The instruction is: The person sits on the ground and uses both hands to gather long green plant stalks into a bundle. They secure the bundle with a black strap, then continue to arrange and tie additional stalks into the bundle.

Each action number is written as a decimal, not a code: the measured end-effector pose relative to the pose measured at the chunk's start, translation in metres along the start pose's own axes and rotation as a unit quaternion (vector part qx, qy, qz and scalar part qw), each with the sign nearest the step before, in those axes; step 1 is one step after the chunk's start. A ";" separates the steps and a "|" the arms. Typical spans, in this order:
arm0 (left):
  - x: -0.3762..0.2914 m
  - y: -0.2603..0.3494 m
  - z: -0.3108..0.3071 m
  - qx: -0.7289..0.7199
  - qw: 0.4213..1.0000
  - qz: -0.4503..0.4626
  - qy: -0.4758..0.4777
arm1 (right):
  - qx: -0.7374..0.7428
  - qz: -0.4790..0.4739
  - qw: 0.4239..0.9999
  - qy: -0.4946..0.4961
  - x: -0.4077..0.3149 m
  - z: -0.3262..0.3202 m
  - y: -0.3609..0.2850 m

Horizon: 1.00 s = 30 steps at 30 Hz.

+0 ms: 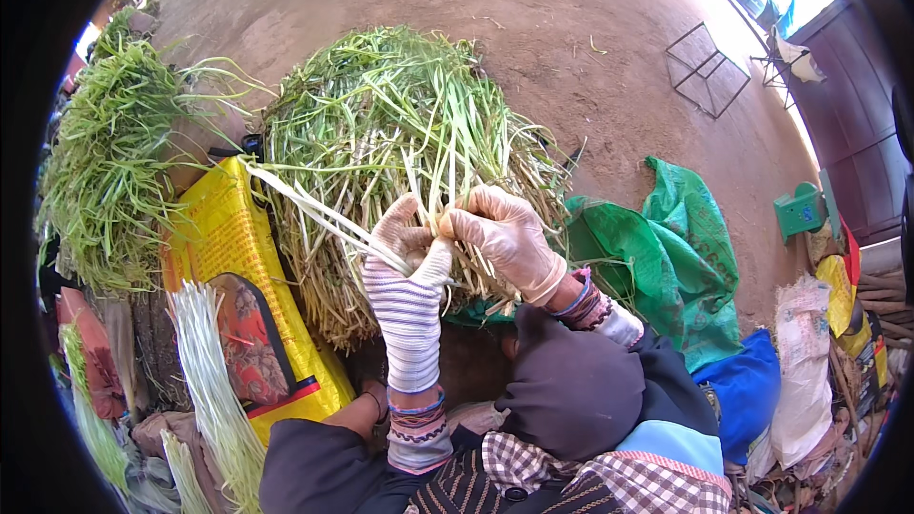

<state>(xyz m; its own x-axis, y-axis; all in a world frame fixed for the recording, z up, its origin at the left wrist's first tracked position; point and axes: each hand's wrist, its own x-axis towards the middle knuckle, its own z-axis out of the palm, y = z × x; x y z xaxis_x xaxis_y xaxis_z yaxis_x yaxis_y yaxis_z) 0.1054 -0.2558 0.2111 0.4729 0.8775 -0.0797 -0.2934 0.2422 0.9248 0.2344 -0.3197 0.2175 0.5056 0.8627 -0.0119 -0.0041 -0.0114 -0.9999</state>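
My left hand, in a striped knit glove, has pale peeled stalks lying across its palm and out to the left. Its thumb and forefinger meet my right hand, which wears a thin whitish glove. Between the fingertips of both hands are the lower ends of a few green-topped stalks. Just beyond the hands lies a large heap of long green-leaved plant stalks, brownish toward the near ends. What exactly each fingertip pinches is partly hidden by the fingers.
A yellow printed bag stands at left, with a bundle of whitish stalks against a patterned cushion. Another green heap is farther left. At right lie a green woven sack, a metal frame and a green plastic object.
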 end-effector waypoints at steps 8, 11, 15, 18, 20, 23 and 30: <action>-0.002 -0.002 0.008 -0.006 1.000 -0.004 0.017 | 0.112 0.041 0.992 -0.028 -0.003 -0.010 0.006; -0.001 -0.003 0.007 0.001 1.000 -0.010 0.015 | 0.099 0.039 0.994 -0.025 -0.005 -0.014 0.006; 0.002 -0.001 0.003 -0.024 0.999 -0.001 0.032 | 0.059 0.021 0.998 -0.013 -0.014 -0.026 0.023; 0.006 0.004 -0.007 -0.044 0.998 -0.013 0.035 | -0.159 -0.027 0.986 0.043 -0.027 -0.057 0.044; 0.009 0.004 -0.012 -0.051 0.998 -0.009 0.043 | -0.132 0.026 0.982 0.134 -0.034 -0.089 0.055; 0.013 0.002 -0.018 -0.063 0.996 -0.023 0.057 | -0.708 0.146 0.690 0.044 -0.045 -0.136 0.050; 0.009 -0.002 -0.011 -0.096 0.994 -0.036 0.025 | -0.310 -0.138 0.940 0.037 -0.038 -0.067 0.008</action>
<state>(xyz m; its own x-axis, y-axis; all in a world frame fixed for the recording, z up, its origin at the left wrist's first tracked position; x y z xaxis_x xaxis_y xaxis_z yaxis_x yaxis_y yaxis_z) 0.1013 -0.2437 0.2050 0.4582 0.8734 -0.1650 -0.4160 0.3748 0.8285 0.2729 -0.3863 0.2101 0.4720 0.8390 0.2707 0.6282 -0.1046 -0.7710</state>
